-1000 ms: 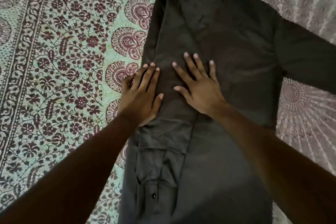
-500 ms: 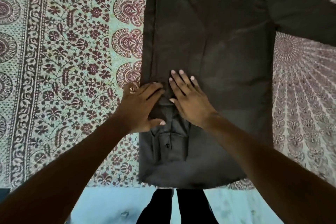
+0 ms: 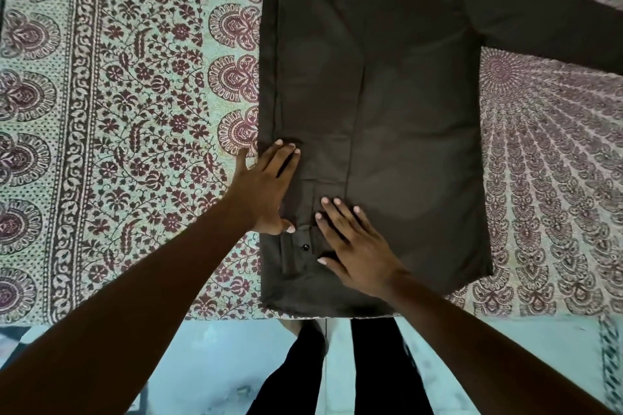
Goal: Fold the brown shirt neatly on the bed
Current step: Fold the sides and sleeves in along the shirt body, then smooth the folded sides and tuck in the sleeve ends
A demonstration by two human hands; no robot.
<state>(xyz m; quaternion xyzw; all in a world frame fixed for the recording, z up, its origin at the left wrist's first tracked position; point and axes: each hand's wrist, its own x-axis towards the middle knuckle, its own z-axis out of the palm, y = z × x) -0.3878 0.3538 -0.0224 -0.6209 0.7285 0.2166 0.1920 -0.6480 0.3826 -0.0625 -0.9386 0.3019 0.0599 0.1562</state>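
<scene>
The brown shirt (image 3: pixel 404 111) lies flat on the bed, back side up. Its left sleeve is folded lengthwise down the left side of the body, and the buttoned cuff (image 3: pixel 303 249) lies near the hem. The other sleeve (image 3: pixel 546 23) stretches out to the upper right. My left hand (image 3: pixel 266 189) rests flat with fingers together on the shirt's left edge, just above the cuff. My right hand (image 3: pixel 354 242) presses flat on the cuff and lower body, fingers spread. Neither hand grips the cloth.
The bed carries a patterned sheet (image 3: pixel 118 111) with maroon flowers on pale green at left and a radiating print (image 3: pixel 546 185) at right. The bed's near edge (image 3: pixel 168 322) runs below the hem. Beyond it are a light blue floor and my dark trouser legs (image 3: pixel 337 374).
Both hands slid down the folded sleeve toward the hem, from mid-shirt to the cuff. My view tipped down, so the bed edge, floor and legs came into sight.
</scene>
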